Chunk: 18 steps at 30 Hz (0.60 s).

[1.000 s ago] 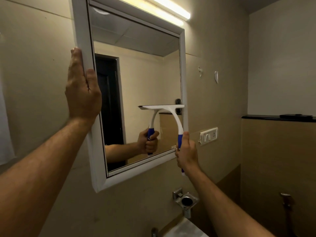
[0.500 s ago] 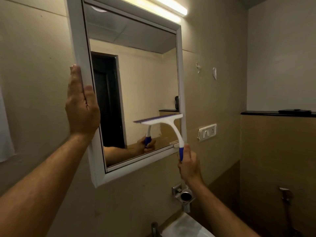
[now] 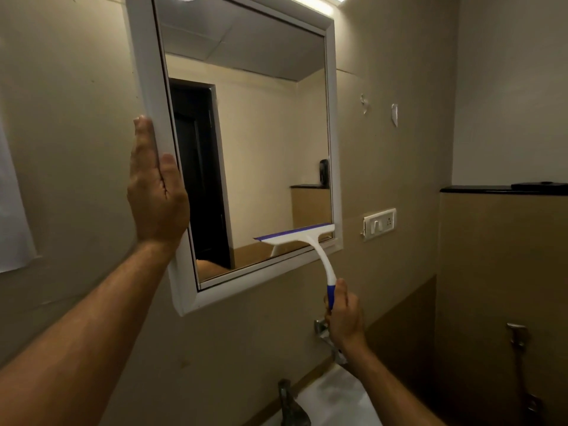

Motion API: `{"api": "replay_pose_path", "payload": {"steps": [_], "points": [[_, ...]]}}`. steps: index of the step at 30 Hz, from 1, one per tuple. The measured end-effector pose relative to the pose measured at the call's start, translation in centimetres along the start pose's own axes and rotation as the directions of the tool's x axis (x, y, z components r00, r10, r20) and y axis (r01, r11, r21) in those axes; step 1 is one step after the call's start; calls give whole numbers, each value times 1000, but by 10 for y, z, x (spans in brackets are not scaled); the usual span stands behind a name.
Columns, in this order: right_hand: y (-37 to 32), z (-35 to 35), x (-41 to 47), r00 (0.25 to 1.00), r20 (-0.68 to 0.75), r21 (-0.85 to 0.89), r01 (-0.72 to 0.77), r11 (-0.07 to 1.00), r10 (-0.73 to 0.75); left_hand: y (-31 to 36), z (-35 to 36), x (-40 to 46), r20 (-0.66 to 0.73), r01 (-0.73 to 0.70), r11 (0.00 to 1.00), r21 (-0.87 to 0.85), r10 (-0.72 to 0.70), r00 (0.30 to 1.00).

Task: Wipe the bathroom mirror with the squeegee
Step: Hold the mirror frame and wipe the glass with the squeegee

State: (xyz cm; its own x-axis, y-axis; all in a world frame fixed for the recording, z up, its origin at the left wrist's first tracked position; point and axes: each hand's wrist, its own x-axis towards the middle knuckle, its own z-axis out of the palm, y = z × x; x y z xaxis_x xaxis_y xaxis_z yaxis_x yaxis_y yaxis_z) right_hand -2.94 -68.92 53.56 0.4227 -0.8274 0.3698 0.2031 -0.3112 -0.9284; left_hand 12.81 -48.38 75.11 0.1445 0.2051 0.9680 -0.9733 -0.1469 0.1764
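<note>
Where squeegee [image 3: 302, 238] meets mirror [image 3: 255, 149], contact unclear.

Warm, dim light is coming from a tube lamp [image 3: 319, 0] glaring above the mirror [image 3: 246, 133] — lower corners are sinking into shadow, edges are bowing, detail is looking soft.

Mirror [image 3: 246, 133] hangs on wall, tube light [image 3: 319, 0] just above its top edge. Left hand [image 3: 155, 192] lies flat on mirror's left frame. Squeegee [image 3: 302, 241] blade sits on glass at btm right corner, handle running down past btm frame into right hand [image 3: 344, 318]. Switch plate [image 3: 379, 223] right of mirror; tap [image 3: 290, 404] and basin [image 3: 335, 401] below; ledge [image 3: 504, 189] far right.
</note>
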Motion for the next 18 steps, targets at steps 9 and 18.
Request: {"api": "replay_pose_path", "payload": {"steps": [9, 18], "points": [[-43, -3, 32, 998, 33, 17, 55, 998, -56, -1, -2, -3, 16, 9, 1000, 9, -9, 1000], [4, -6, 7, 1000, 0, -45, -5, 999, 5, 2, -3, -8, 9, 8, 1000, 20, -8, 1000]]}}
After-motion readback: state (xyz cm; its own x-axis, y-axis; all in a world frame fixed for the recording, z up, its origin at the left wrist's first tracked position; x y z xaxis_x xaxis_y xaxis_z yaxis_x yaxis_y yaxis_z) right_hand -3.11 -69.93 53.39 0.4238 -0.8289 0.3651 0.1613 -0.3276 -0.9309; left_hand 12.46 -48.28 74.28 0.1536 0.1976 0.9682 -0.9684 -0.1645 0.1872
